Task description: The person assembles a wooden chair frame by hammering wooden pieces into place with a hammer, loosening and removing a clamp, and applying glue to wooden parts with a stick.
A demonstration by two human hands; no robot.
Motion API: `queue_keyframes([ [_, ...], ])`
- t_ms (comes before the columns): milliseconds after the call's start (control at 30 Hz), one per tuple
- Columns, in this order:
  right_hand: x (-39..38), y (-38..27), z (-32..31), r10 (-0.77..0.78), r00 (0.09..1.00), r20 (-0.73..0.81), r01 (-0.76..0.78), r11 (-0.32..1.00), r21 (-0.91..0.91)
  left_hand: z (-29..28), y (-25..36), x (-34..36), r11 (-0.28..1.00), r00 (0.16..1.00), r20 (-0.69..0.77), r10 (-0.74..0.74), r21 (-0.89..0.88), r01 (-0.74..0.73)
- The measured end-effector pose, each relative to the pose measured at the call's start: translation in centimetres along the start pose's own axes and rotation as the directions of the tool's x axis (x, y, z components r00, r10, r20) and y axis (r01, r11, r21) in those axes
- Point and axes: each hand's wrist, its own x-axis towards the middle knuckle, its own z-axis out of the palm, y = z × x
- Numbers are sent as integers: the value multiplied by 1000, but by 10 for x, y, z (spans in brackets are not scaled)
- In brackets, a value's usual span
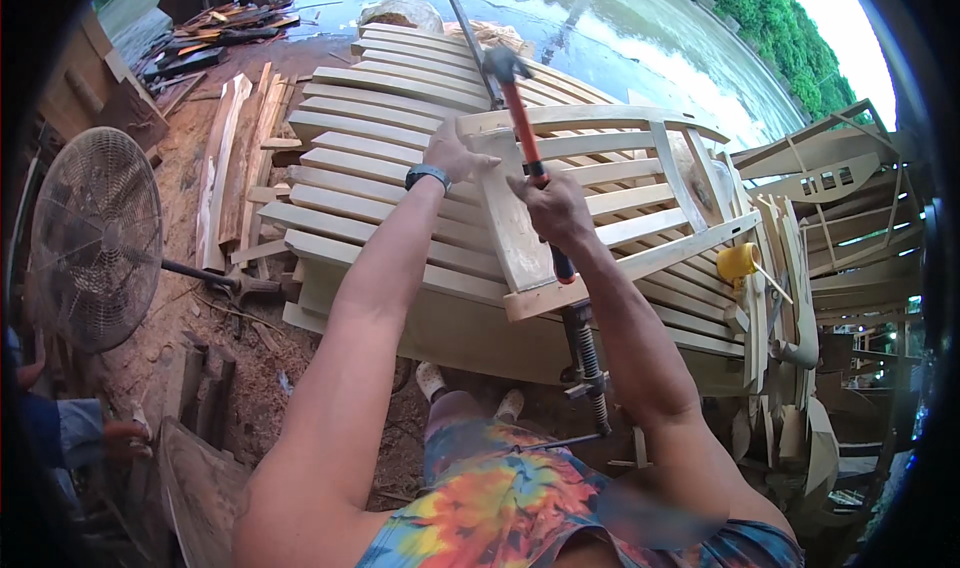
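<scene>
My right hand [556, 210] is wrapped round the orange and black handle of a hammer [520, 118], its dark head raised above the work. With my left hand [456, 154] I grip the far corner of a pale wooden frame [512, 223], thumb stretched along its wide end board; some fingers are hidden. The frame has two long curved rails joined by crosspieces and lies on a stack of spaced wooden slats [370, 163]. A long bar clamp [590, 368] runs beneath the frame, its screw end sticking out near me and its bar showing at the far side.
A round fan [98, 238] stands at left, near loose planks [230, 158]. A yellow mug-like container [738, 262] sits at the right end of the slats, beside upright curved wooden pieces. Another person's hand [127, 436] shows at lower left. Water [600, 28] lies beyond.
</scene>
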Motion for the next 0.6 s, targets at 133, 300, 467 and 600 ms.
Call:
queue_keyframes([
  [133, 10, -4, 6, -101, 994, -43, 90, 972, -216, -6, 10, -3, 1000, 1000, -2, -9, 22, 9],
  [300, 30, 5, 1, 342, 935, 97, -319, 927, -197, -11, 17, 1, 997, 999, -30, -44, 66, 46],
  [467, 28, 15, -5, 171, 974, 146, -160, 983, -88, -5, 11, -5, 989, 997, -77, -9, 147, 20],
  [600, 43, 1, -19, 347, 929, 130, -298, 908, -296, -6, 13, -3, 992, 999, -23, -31, 121, 33],
])
